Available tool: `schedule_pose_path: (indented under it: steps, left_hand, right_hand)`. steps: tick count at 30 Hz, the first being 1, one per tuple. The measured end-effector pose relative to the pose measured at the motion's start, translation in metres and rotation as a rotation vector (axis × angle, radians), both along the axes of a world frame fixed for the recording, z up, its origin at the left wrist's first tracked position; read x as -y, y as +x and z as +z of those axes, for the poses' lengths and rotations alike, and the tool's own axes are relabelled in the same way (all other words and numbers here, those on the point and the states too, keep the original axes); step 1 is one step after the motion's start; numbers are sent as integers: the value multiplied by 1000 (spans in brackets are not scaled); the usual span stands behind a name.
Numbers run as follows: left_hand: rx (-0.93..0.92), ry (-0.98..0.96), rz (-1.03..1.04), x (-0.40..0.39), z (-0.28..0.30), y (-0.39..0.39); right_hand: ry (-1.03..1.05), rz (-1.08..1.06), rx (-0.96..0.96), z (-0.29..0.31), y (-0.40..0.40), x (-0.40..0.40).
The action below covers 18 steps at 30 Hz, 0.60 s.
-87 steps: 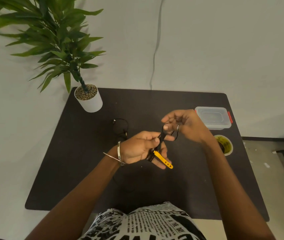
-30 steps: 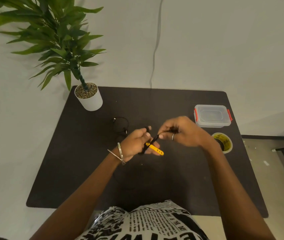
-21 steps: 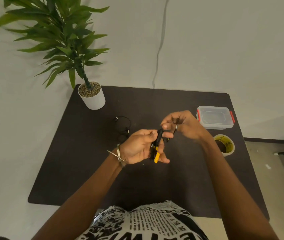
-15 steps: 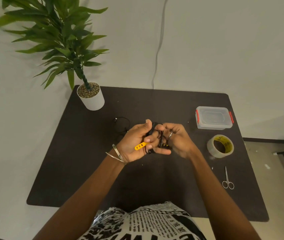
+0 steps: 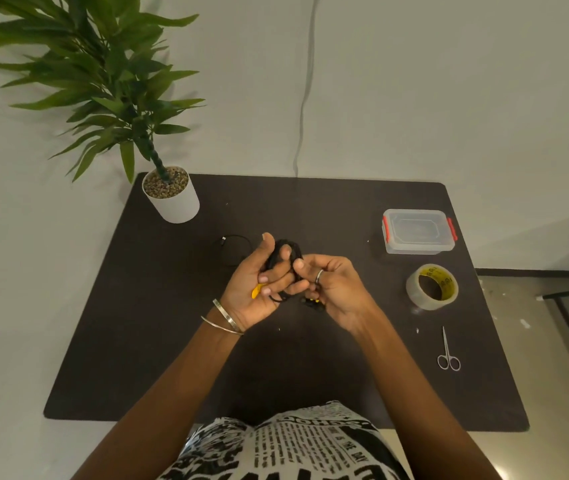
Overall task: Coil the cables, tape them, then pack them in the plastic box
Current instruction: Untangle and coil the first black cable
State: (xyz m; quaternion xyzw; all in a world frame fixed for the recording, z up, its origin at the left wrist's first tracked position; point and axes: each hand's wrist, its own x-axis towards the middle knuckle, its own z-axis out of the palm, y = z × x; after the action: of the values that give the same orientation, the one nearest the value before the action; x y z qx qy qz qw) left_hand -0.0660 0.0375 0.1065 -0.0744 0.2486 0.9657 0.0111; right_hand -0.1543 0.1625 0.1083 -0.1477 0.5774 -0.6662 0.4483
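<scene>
Nearest to us, both forearms reach out over the dark table (image 5: 137, 341), and our hands have come together at its middle. A moment ago the right hand (image 5: 333, 289) was drawn out to the side, pulling a length of the black cable (image 5: 285, 249) taut; now it has closed back in against the left hand (image 5: 255, 285), so the loose length seems gathered into the loops. We judge the coiling of this cable to be nearly finished and the taping close.

The left hand's fingers curl round the bundle, with the yellow strap (image 5: 257, 291) peeking out below its fingertips. The right hand's fingers are curled and pinch the cable's near end, its small connector just under the palm. The coil rises between the two hands and touches both.

To the right lie the scissors (image 5: 448, 355), then the tape roll (image 5: 432, 287), then the plastic box (image 5: 418, 232) with its lid on, all well apart from the hands. Just behind the left hand a second cable (image 5: 234, 249) lies on the table, not yet taken up.
</scene>
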Motion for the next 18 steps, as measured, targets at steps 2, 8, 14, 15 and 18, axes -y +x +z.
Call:
schedule_pose_path:
  steps: [2, 8, 14, 15, 18]
  left_hand:
    - [101, -101, 54, 2, 0, 2]
    - [374, -695, 89, 4, -11, 8]
    - [331, -1173, 68, 10, -17, -2]
    - [268, -1225, 48, 11, -16, -3]
    - [129, -1531, -3, 10, -15, -7]
  right_hand:
    - [35, -15, -41, 3, 0, -3]
    - [319, 41, -581, 4, -12, -11]
    - [540, 267, -1008, 3, -21, -10]
    - [546, 283, -1011, 3, -21, -10]
    - [524, 312, -987, 4, -21, -8]
